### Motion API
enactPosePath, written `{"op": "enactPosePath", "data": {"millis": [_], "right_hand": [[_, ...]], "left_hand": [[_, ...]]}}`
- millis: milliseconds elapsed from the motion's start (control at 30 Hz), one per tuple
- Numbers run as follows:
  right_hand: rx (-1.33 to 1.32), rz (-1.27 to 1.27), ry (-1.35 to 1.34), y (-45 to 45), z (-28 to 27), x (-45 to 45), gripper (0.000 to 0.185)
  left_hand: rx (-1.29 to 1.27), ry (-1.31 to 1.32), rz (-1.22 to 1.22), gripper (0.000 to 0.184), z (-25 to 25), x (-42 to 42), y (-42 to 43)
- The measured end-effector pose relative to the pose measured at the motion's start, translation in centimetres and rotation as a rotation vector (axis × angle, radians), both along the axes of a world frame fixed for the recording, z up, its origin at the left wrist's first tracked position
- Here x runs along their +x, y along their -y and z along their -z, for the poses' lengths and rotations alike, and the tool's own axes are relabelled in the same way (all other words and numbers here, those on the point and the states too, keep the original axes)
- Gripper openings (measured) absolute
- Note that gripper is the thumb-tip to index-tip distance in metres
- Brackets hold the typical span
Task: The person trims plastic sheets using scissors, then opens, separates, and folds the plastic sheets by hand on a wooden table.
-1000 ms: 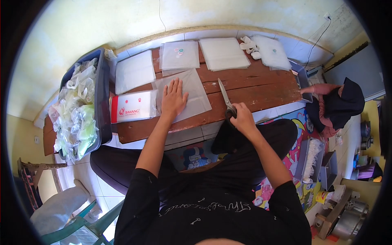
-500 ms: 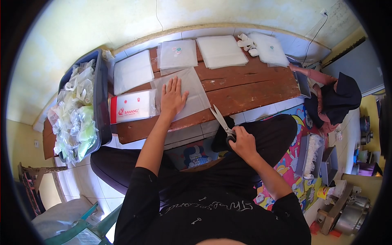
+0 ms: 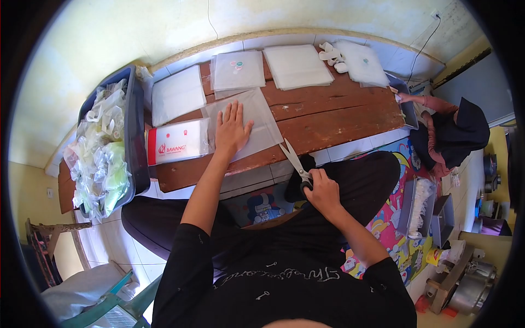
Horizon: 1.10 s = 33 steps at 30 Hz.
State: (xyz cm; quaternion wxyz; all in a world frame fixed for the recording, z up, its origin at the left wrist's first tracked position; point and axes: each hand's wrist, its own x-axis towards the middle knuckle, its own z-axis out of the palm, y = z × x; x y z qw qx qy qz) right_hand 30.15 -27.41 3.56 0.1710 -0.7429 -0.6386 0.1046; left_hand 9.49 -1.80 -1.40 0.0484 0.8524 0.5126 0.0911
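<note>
My left hand (image 3: 233,131) lies flat with fingers spread on a clear plastic sheet or bag (image 3: 260,120) on the wooden table (image 3: 328,117). In my right hand (image 3: 322,190) is a pair of scissors (image 3: 296,162), its blades slightly parted and pointing up-left to the near edge of the plastic. Left of my left hand is a packet of plastic bags (image 3: 180,143) with a red band and the print "BAWANG".
Stacks of clear plastic (image 3: 298,66) line the table's back. A dark crate (image 3: 136,131) heaped with plastic bags stands at the left. At the right, another person (image 3: 459,131) reaches into a grey bin (image 3: 402,90). A colourful mat (image 3: 391,218) covers the floor.
My right hand and the scissors have shifted very slightly up and left. My left hand stays in place. The other person's hand has moved right and down, over the grey bin.
</note>
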Motion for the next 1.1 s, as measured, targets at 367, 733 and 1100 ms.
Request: {"op": "enactPosePath", "data": {"millis": [367, 733, 1100], "right_hand": [[0.029, -0.004, -0.011, -0.4, -0.8, -0.3, 0.035], [-0.004, 0.019, -0.040, 0.4, -0.2, -0.2, 0.037], [-0.001, 0.027, -0.001, -2.7, 0.3, -0.5, 0.038]], "left_hand": [[0.015, 0.015, -0.004, 0.069, 0.1, 0.0, -0.1], [0.003, -0.001, -0.003, 0.070, 0.1, 0.0, -0.1], [0.023, 0.010, 0.002, 0.069, 0.3, -0.1, 0.0]]}}
